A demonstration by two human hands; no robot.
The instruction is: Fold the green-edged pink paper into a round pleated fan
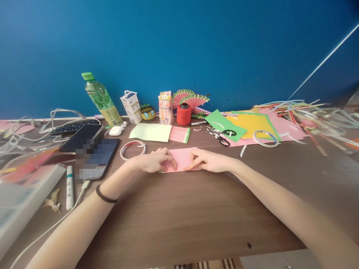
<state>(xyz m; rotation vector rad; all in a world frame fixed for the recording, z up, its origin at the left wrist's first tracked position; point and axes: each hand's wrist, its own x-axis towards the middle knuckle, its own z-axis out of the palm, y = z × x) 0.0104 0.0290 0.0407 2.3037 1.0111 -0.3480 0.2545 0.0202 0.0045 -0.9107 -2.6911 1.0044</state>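
Observation:
A pink sheet of paper (pixel 181 158) with a thin green edge at its lower left lies flat on the wooden table before me. My left hand (pixel 157 160) grips its left end, thumb and fingers bent over it. At the right end my right hand (pixel 210 160) is closed, thumb and index finger pressed on the paper near its lower edge. Just behind lie a pale green sheet (pixel 151 132) and a pleated pink paper strip (pixel 180 134) with a green border. A roll of clear tape (pixel 132 142) rests close to my left hand.
Black-handled scissors (pixel 224 141) and coloured paper sheets (pixel 254 125) lie back right, with another tape roll (pixel 255 140). Along the wall stand a green bottle (pixel 102 101), a carton (pixel 131 107) and red thread (pixel 184 115). Leftward are a tablet (pixel 108 158), a marker (pixel 70 188) and a cable (pixel 56 225).

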